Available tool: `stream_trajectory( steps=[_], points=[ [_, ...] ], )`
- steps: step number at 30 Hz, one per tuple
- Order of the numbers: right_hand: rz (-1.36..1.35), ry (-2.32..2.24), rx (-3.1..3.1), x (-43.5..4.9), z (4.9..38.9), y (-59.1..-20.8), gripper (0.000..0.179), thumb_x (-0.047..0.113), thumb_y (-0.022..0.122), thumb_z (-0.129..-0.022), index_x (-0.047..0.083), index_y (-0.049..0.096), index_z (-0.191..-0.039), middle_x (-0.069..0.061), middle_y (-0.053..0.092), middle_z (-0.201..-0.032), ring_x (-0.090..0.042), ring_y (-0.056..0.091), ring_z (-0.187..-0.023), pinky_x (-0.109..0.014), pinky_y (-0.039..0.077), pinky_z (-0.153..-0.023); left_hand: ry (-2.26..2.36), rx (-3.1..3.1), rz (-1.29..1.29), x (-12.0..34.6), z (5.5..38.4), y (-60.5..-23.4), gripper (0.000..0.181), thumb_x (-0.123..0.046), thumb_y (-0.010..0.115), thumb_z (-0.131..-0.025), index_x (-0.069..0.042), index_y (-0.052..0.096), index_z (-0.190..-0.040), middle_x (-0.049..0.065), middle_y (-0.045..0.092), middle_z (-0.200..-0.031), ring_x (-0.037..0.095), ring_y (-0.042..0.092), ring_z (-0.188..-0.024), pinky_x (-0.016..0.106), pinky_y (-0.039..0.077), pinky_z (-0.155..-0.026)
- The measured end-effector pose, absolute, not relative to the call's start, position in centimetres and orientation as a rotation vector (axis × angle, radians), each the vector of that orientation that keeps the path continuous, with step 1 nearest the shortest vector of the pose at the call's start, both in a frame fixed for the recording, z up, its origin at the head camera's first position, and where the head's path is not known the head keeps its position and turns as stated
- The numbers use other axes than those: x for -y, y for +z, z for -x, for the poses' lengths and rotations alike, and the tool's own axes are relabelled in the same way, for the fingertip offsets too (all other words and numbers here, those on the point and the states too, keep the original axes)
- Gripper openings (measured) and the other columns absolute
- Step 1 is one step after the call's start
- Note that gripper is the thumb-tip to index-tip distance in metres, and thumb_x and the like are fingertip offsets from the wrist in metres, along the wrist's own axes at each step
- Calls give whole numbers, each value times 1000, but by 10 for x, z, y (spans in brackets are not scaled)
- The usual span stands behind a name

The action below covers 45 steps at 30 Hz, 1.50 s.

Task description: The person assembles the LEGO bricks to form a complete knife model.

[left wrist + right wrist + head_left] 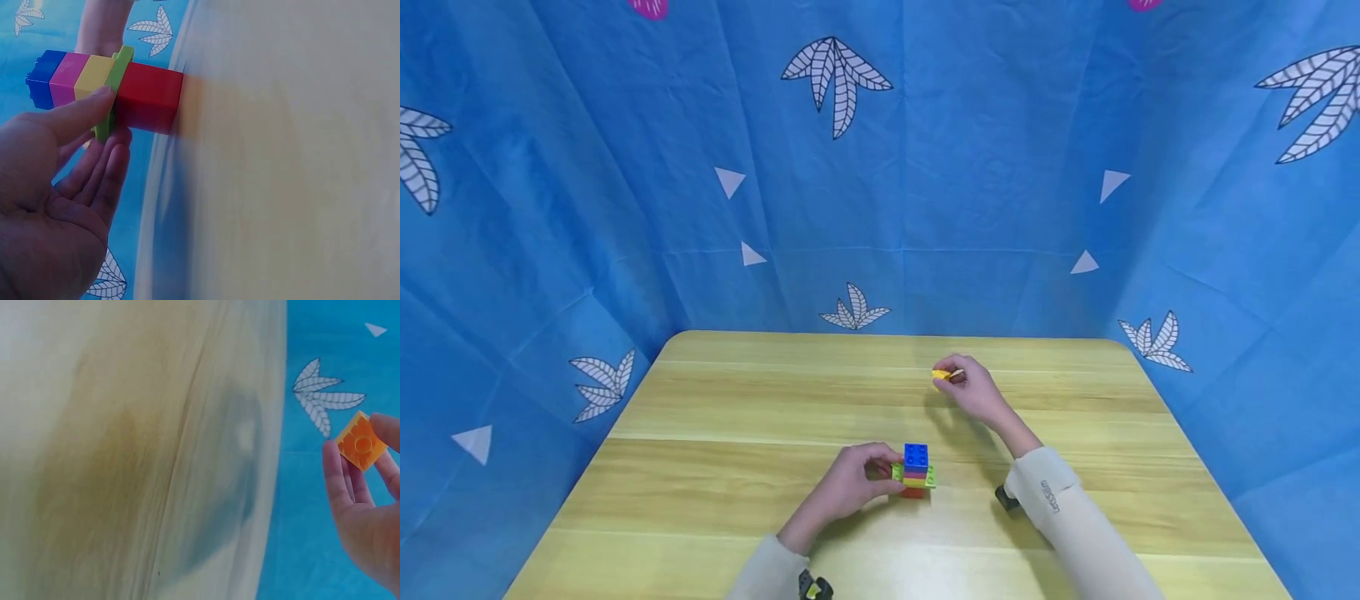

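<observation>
My left hand (848, 483) grips a stack of toy building bricks low over the front middle of the table; whether its base touches the wood I cannot tell. From the top, the stack has a blue brick (916, 455), a pink brick (67, 79), a yellow brick (92, 74), a wider lime-green plate (120, 67) and a red base (150, 97). The left thumb lies across the yellow brick and plate. Farther back and to the right, my right hand (976, 392) pinches a yellow-orange brick (362, 444) above the table, its hollow underside showing in the right wrist view.
The wooden table (737, 400) has rounded far corners. Blue cloth (970, 167) with white leaf prints hangs behind it and along both sides. Small black devices are strapped at both wrists, by the light sleeves (1075, 517).
</observation>
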State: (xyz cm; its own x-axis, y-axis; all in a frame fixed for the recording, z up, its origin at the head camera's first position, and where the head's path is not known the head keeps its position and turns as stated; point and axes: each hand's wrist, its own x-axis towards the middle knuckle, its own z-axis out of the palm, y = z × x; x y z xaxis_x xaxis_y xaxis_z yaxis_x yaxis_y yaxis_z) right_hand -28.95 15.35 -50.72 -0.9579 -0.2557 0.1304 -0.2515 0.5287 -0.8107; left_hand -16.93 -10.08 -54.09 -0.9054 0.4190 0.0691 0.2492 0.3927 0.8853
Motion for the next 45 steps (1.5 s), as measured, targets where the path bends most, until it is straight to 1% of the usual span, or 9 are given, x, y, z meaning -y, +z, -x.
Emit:
stream_trajectory(
  steps=[7, 13, 18, 23, 27, 31, 34, 39, 45],
  points=[
    [486, -1538, -2694, -160, 267, -494, 24, 16, 70, -100, 8, 66, -122, -14, 65, -122, -30, 68, -106, -42, 60, -88, 1529, -2471, -585, 98, 170, -541, 30, -15, 84, -86, -14, 75, -115, -6, 74, -100, 6, 66, -90, 21, 57, -83],
    [511, -1588, -2634, -165, 252, -488, 25, 17, 71, -100, 4, 64, -120, -12, 68, -112, -23, 67, -100, -30, 58, -84, 1523, -2484, -596, 97, 171, -542, 31, -16, 85, -86, -14, 75, -115, -6, 74, -100, 6, 66, -89, 21, 57, -83],
    [547, -1642, -2581, -169, 239, -484, 25, 16, 71, -100, 2, 62, -118, -14, 68, -109, -24, 68, -101, -25, 58, -85, 1515, -2489, -601, 95, 173, -542, 31, -17, 84, -86, -15, 75, -116, -7, 74, -100, 6, 66, -90, 21, 57, -84],
    [533, -1675, -2557, -173, 226, -483, 23, 15, 73, -98, 5, 62, -116, -14, 69, -111, -23, 69, -104, -24, 59, -87, 1520, -2484, -606, 93, 172, -542, 31, -17, 84, -86, -15, 75, -115, -6, 74, -101, 6, 66, -90, 21, 57, -85],
    [523, -1708, -2553, -174, 218, -484, 22, 13, 76, -95, 6, 64, -112, -13, 71, -117, -22, 70, -105, -25, 60, -90, 1525, -2479, -605, 92, 172, -542, 30, -16, 84, -86, -15, 75, -115, -6, 74, -100, 6, 66, -90, 21, 57, -84],
    [566, -1725, -2566, -176, 212, -486, 19, 11, 79, -92, 7, 66, -104, -12, 72, -121, -22, 70, -103, -30, 60, -94, 1527, -2478, -605, 92, 172, -543, 31, -15, 85, -85, -14, 75, -114, -6, 74, -99, 6, 66, -89, 21, 57, -84],
    [588, -1742, -2561, -177, 208, -488, 18, 9, 80, -90, 7, 66, -102, -14, 72, -123, -22, 71, -104, -32, 60, -95, 1528, -2476, -605, 91, 172, -543, 32, -14, 85, -85, -14, 75, -115, -5, 74, -100, 6, 66, -89, 21, 57, -84],
    [581, -1789, -2514, -178, 201, -490, 20, 6, 81, -89, 5, 65, -101, -17, 72, -124, -25, 72, -108, -27, 60, -94, 1521, -2476, -597, 91, 173, -542, 31, -15, 85, -85, -14, 75, -114, -5, 74, -101, 6, 66, -90, 21, 57, -84],
    [614, -1812, -2475, -176, 191, -487, 20, 5, 81, -88, 5, 65, -100, -17, 71, -123, -20, 73, -107, -28, 61, -93, 1505, -2480, -580, 90, 175, -541, 29, -17, 85, -86, -16, 76, -113, -6, 74, -102, 6, 66, -90, 21, 57, -83]
  ],
)
